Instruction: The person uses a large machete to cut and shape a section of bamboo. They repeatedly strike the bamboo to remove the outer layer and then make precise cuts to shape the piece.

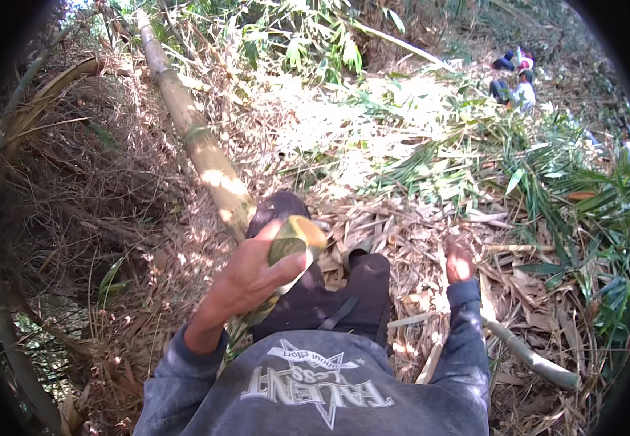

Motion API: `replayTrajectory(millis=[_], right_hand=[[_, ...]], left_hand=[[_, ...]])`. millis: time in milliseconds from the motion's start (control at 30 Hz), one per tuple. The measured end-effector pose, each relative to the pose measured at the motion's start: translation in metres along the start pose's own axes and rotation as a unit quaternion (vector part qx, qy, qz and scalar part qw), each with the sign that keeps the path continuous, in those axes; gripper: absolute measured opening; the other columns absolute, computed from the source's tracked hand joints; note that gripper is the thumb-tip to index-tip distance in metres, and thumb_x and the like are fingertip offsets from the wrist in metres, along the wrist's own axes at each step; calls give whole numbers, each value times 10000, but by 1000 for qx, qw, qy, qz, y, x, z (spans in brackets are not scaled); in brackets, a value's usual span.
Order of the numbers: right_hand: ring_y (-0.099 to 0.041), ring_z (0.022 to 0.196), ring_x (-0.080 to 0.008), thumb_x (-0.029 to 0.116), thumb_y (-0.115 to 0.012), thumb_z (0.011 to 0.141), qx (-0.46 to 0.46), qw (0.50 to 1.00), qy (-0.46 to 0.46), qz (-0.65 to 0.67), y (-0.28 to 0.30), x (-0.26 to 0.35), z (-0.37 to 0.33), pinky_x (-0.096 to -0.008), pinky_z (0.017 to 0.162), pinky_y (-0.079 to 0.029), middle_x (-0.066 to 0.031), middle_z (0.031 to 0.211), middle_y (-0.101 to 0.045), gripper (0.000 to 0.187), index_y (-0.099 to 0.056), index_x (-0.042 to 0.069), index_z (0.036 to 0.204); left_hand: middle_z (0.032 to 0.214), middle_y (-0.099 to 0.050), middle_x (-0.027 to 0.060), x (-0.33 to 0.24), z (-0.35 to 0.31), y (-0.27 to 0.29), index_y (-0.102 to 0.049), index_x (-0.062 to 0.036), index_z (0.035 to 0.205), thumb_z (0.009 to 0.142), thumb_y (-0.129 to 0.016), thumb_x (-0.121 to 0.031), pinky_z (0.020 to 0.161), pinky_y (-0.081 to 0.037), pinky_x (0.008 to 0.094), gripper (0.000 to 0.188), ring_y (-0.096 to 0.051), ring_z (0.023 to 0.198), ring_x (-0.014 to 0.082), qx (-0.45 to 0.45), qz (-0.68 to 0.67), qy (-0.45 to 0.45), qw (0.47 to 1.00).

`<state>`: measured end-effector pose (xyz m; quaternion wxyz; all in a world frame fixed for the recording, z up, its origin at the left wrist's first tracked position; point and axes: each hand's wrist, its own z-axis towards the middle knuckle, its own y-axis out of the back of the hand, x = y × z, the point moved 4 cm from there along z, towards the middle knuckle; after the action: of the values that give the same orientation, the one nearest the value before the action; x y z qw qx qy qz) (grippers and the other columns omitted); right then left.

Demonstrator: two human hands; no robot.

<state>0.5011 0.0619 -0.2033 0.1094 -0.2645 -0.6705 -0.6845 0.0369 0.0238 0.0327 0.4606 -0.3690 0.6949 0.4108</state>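
Note:
My left hand [246, 276] is closed around what looks like a short length of green bamboo [291, 243], raised in front of my legs. Its yellowish upper end is blurred, and part of it shows below my fingers. My right hand [459, 263] hangs out to the right, over dry leaf litter, away from the piece. Sunlight and blur hide its fingers, so I cannot tell whether it holds anything. My dark trousers [366, 294] and grey sweatshirt [307, 392] show beneath.
A thick bamboo pole [195, 131] slants from the upper left down to my leg. A cut bamboo piece [533, 356] lies at right. Leafy green branches [460, 160] cover the ground ahead. People [522, 94] are at the far right. Tangled dry twigs [104, 189] fill the left.

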Motion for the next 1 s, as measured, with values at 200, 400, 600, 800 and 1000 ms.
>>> replayTrajectory(millis=[200, 400, 600, 800, 1000], right_hand=[[-582, 494, -271, 373, -523, 991, -18, 969, 213, 122, 47, 172, -63, -393, 479, -447, -120, 565, -544, 410, -633, 34, 789], [-587, 481, -266, 537, -739, 796, -53, 900, 416, 117, 71, 272, -81, -387, 452, -465, -101, 605, -570, 498, -622, 54, 756], [-572, 480, -279, 571, -759, 753, -5, 889, 453, 66, 69, 291, -85, -393, 444, -461, -91, 586, -511, 545, -585, 55, 731], [-576, 489, -290, 576, -747, 761, 16, 889, 453, 65, 66, 293, -86, -405, 456, -464, -95, 585, -510, 549, -579, 53, 743], [-583, 504, -301, 584, -737, 766, 37, 885, 460, 69, 61, 297, -85, -414, 464, -465, -100, 602, -526, 559, -573, 50, 743]], left_hand=[[917, -642, 113, 21, 17, -9, -517, 20, 1246, 1002, -539, -344, 736, -490, 323, 438, -596, 833, 158, -4, -48, -19, 999], [1128, -623, 124, 34, 8, -8, -492, 2, 1322, 978, -590, -330, 912, -472, 332, 489, -597, 1032, 207, -105, 332, -262, 900], [1250, -552, 61, 38, 9, -18, -448, 8, 1365, 907, -706, -158, 996, -412, 293, 552, -501, 1146, 119, 35, -118, -109, 986], [1202, -571, 61, 46, 8, -19, -471, 15, 1328, 905, -700, -172, 940, -437, 283, 516, -538, 1074, 119, 39, -167, -93, 981], [1122, -623, 106, 48, 3, -17, -518, -13, 1295, 873, -709, -160, 885, -471, 328, 486, -614, 1022, 220, 10, -222, -81, 972]])
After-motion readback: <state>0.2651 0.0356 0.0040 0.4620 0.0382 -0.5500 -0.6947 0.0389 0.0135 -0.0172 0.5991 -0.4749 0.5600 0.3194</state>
